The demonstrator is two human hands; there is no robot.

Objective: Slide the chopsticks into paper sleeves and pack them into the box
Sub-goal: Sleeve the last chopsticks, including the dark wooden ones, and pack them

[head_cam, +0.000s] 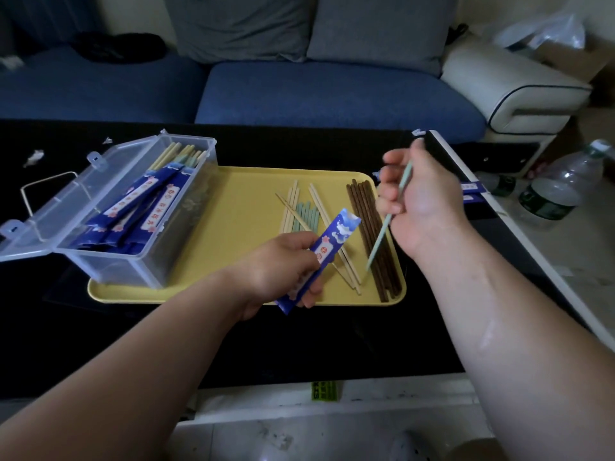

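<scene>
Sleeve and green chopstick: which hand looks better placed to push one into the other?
Probably the right. The right hand grips the green chopstick, whose lower tip points down close to the sleeve. The left hand only holds that sleeve over the tray.

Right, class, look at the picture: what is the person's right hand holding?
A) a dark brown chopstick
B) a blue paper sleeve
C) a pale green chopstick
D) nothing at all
C: the right hand grips a pale green chopstick, while the blue paper sleeve is in the left hand and the dark brown chopsticks lie on the yellow tray.
</scene>
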